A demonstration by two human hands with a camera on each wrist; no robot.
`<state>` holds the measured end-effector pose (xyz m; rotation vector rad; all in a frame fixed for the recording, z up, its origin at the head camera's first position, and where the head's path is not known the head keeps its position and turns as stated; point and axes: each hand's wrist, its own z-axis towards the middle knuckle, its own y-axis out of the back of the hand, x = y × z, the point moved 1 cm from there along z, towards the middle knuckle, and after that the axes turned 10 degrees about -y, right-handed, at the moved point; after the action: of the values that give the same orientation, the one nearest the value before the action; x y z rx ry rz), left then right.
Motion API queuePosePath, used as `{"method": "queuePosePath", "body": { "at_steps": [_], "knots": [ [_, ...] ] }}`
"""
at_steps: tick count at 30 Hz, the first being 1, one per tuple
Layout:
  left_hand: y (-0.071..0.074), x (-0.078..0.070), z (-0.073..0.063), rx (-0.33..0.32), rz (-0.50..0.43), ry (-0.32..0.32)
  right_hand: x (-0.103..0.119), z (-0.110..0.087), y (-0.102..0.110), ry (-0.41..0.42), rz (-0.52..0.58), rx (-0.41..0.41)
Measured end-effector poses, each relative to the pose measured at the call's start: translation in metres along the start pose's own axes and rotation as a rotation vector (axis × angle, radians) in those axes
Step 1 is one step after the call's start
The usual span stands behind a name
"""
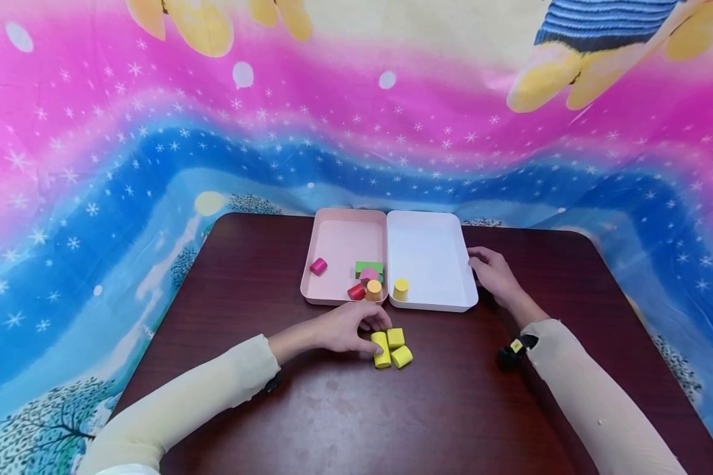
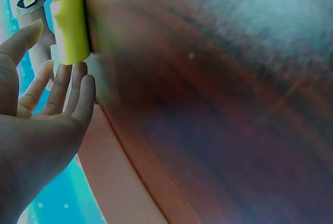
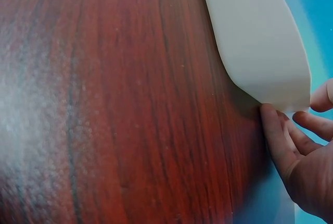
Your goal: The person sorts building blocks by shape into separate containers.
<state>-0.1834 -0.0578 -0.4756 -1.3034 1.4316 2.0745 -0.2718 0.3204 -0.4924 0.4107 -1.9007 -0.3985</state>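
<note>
My left hand reaches over three yellow blocks on the table, thumb and fingers spread loosely apart. Its thumb tip overlaps a tall yellow cylinder in the head view. In the left wrist view the fingertips come right up to a yellow block, with the thumb apart from it. A yellow cube and a short yellow cylinder lie beside the tall one. At the white tray's right side, my right hand touches the outer wall with loosely extended fingers. One yellow cylinder stands in that tray's near left corner.
Against the white tray's left side stands a pink tray. It holds a magenta cylinder, a green block, a red cylinder, an orange cylinder and a pink piece. A patterned cloth hangs behind the dark table.
</note>
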Motion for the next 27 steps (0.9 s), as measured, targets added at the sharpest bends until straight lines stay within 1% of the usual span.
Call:
{"method": "queuePosePath", "body": {
  "at_steps": [5,16,22,27],
  "knots": [
    [-0.005,-0.001,-0.002,-0.008,-0.014,0.009,0.0,0.0,0.0,0.004,0.001,0.001],
    [-0.01,0.0,-0.004,-0.024,0.055,-0.001,-0.001,0.001,0.0,0.011,0.001,-0.008],
    [-0.012,-0.002,-0.008,-0.037,0.058,0.002,-0.001,0.001,-0.001,0.008,-0.002,-0.018],
    [-0.014,-0.005,-0.011,-0.041,0.125,-0.003,-0.001,0.001,0.0,0.006,-0.002,-0.023]
  ]
}}
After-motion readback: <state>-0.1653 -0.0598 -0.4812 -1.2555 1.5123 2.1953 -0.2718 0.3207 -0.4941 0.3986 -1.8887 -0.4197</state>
